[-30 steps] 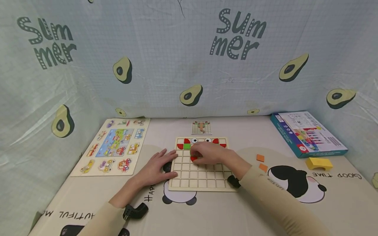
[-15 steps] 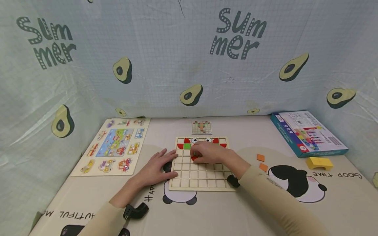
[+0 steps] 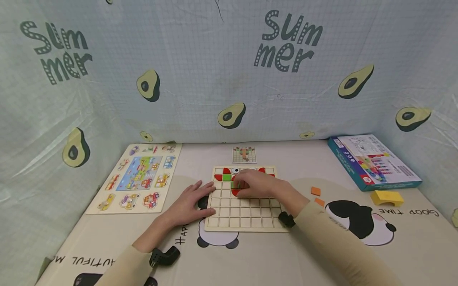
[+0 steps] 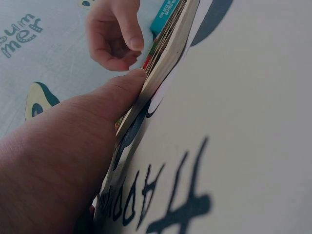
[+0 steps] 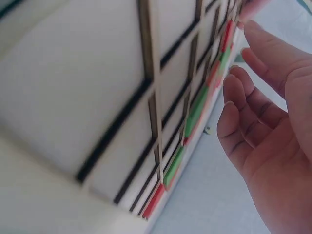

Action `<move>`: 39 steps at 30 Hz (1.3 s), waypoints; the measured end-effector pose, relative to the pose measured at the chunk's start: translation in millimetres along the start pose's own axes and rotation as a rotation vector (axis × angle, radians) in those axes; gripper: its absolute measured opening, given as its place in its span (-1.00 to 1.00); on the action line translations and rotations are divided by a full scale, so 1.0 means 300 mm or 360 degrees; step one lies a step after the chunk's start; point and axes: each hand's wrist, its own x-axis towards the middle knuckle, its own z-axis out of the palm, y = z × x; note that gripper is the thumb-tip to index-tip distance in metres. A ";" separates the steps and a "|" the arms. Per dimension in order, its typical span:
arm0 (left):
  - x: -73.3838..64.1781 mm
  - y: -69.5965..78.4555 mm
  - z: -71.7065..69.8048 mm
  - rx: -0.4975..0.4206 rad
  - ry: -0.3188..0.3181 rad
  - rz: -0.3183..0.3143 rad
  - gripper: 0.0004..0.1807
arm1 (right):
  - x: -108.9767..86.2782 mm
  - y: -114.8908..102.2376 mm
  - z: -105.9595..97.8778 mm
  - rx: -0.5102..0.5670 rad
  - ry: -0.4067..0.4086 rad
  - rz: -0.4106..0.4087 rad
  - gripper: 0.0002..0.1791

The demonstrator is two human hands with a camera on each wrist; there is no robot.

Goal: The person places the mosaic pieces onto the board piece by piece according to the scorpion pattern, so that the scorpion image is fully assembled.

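Observation:
A wooden grid board (image 3: 246,229) lies in front of me, with red and green tiles and white eye tiles in its far rows. My left hand (image 3: 187,204) rests spread at the board's left edge, thumb and fingertips on the rim. Over the upper middle cells hovers my right hand (image 3: 259,184), its fingers loosely bent. In the right wrist view, nothing shows between its thumb and fingers (image 5: 234,92). A red rounded tile (image 3: 235,192) sits in a cell just by that thumb, and a green tile (image 3: 227,177) lies farther left. My right hand covers some of the tiles.
Behind the board lies a small pattern card (image 3: 244,155). At left is a vehicle puzzle board (image 3: 123,186). To the right are an orange square tile (image 3: 315,191) and another beside it, a yellow arch block (image 3: 386,198) and a flat game box (image 3: 379,159).
My right hand has shifted slightly right, showing more of the red tile and covering the right eye tile. My left hand stays in place.

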 end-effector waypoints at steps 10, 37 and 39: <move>0.001 -0.003 0.003 0.0009 0.0012 0.0006 -0.20 | -0.093 0.028 -0.058 0.0086 0.0107 0.0044 -0.71; 0.002 0.002 0.005 0.0017 0.0026 -0.0001 -0.21 | -0.507 0.187 -0.120 0.0152 0.0400 0.0294 -0.58; 0.003 0.003 0.006 0.0016 0.0025 -0.0001 -0.21 | -0.535 0.196 -0.117 0.0165 0.0401 0.0314 -0.59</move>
